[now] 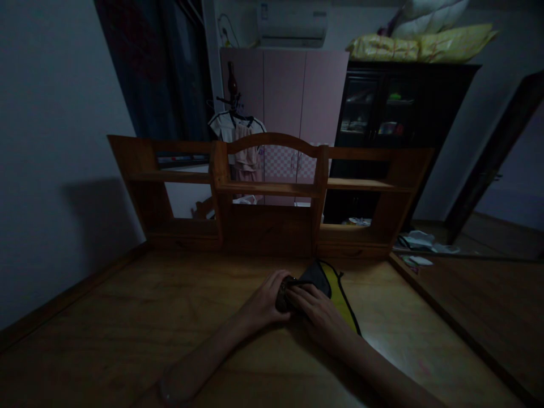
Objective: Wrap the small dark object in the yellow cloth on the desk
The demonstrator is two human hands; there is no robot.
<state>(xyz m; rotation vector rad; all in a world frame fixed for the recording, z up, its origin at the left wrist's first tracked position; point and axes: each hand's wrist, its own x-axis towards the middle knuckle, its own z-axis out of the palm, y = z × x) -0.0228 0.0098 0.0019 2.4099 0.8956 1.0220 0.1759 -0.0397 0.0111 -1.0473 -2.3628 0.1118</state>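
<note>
My left hand (268, 299) is curled round a small dark brown, rounded object (282, 296); its kind is too dim to make out. Close against it, my right hand (319, 313) has its fingers bent over the black-edged corner of a yellow and grey pouch (343, 300), with the fingertips touching the dark object. The pouch lies flat on the wooden tabletop (191, 317), partly under my right hand and wrist. A dark cord-like tab sticks out from its far edge. Both hands hide much of the dark object and the pouch's near left part.
A wooden shelf unit (267, 187) with open compartments stands along the far edge of the tabletop. To the left is a white wall (63, 141). A raised wooden edge (450, 323) borders the right side. Beyond stand a pink wardrobe (283, 96) and a dark cabinet (408, 107).
</note>
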